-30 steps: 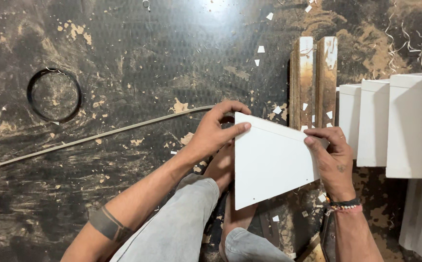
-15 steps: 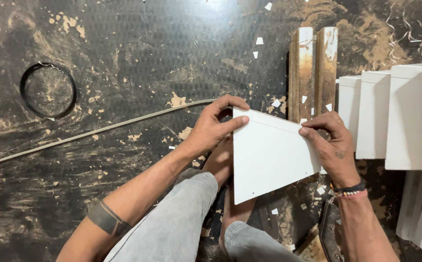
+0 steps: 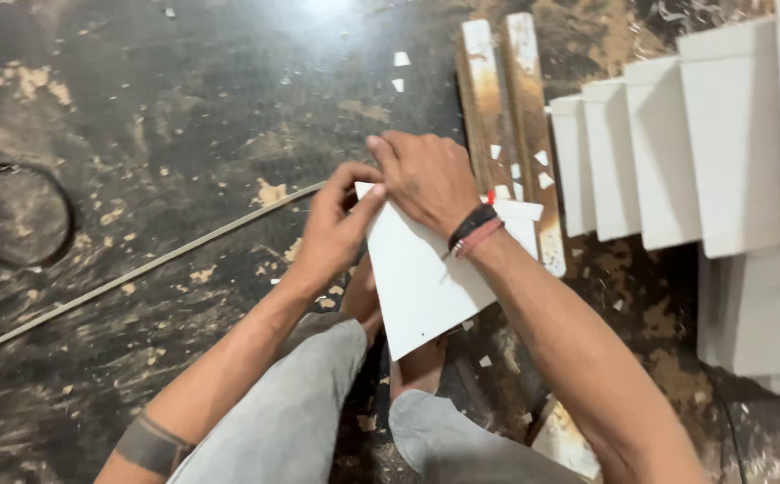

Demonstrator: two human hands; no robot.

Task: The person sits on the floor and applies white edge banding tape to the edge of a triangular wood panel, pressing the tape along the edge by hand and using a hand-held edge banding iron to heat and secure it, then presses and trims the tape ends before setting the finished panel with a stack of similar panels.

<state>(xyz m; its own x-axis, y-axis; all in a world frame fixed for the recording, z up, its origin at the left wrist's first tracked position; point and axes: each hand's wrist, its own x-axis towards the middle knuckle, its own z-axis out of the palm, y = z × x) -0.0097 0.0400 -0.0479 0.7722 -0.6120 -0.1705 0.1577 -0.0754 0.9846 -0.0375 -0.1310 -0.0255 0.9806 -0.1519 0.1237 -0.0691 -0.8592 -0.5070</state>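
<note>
The left hand [image 3: 331, 229] pinches the top corner of a flat white trapezoid card sheet [image 3: 421, 282]. The right hand [image 3: 426, 175] presses down on it, fingers curled closed over the same corner, beside two worn wooden strips [image 3: 506, 99].

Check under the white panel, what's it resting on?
The white panel lies over the person's bare feet and the dark floor; its right end overlaps the wooden strips. Both hands, left hand and right hand, press its top corner. The rest underneath is covered.

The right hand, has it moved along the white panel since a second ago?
Yes. The right hand has crossed from the white panel's right edge, near the wooden strips, to its top left corner beside the left hand.
</note>
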